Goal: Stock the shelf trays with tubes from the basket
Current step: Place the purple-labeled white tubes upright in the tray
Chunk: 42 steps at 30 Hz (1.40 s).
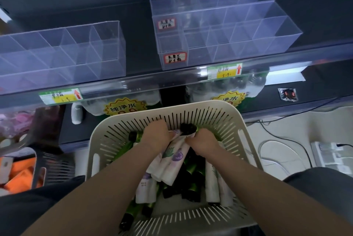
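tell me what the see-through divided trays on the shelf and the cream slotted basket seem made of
Clear divided trays: likely thin transparent plastic, glossy; the dark shelf shows through and the walls catch light. Cream slotted basket: probably moulded plastic, matte; even colour, regular slots, rounded rim.

Cream slotted basket (193,113), white purple-printed tubes (176,156), clear trays (219,25)

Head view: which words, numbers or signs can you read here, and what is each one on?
"纯净水": left sticker, on the left water pack.
"净水": right sticker, on the right water pack; the rest is hidden behind the basket.
Tray labels: handwritten, too blurred to read.
Price tags: red arrows; writing unreadable.
Tubes: print too small.
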### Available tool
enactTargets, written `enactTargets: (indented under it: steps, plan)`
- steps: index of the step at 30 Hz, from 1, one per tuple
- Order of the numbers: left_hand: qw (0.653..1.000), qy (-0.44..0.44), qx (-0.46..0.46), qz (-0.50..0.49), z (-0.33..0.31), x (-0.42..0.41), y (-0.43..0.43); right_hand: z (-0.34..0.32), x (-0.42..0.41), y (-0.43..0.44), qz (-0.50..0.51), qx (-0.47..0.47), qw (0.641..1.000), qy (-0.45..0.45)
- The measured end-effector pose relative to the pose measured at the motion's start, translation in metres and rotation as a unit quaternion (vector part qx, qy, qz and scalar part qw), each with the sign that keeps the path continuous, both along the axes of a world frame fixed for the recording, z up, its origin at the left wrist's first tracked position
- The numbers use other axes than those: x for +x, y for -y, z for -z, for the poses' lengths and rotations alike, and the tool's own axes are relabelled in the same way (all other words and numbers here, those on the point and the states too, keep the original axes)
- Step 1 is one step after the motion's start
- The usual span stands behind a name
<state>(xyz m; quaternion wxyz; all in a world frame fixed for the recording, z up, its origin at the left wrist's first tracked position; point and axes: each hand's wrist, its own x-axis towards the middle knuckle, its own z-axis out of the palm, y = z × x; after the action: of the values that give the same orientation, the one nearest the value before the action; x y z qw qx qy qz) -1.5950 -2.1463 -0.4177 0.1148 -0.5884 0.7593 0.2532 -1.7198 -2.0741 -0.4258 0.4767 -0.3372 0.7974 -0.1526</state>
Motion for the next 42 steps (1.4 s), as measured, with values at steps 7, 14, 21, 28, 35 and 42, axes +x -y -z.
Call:
enactTargets:
  steps: [7,14,21,28,35,42]
  plan:
    - [0.996,-0.03,0.079,-0.038,-0.021,0.016,-0.009,-0.015,0.005,-0.005,0.025,-0.02,0.999,0.037]
    - [0.941,-0.165,0.224,-0.19,-0.037,0.047,-0.022,-0.035,0.008,-0.021,0.056,-0.064,0.993,0.082]
    - [0.845,-0.297,0.339,-0.289,-0.058,0.074,-0.05,-0.063,0.015,-0.033,0.042,-0.115,0.99,0.072]
    - [0.813,-0.352,0.354,-0.298,-0.076,0.094,-0.062,-0.099,0.029,-0.034,0.002,-0.165,0.985,0.05]
    - [0.828,-0.393,0.21,-0.341,-0.104,0.11,-0.061,-0.145,0.047,-0.013,-0.044,-0.223,0.972,0.055]
    - [0.822,-0.463,0.059,-0.326,-0.134,0.128,-0.041,-0.186,0.073,0.015,-0.096,-0.262,0.958,0.062]
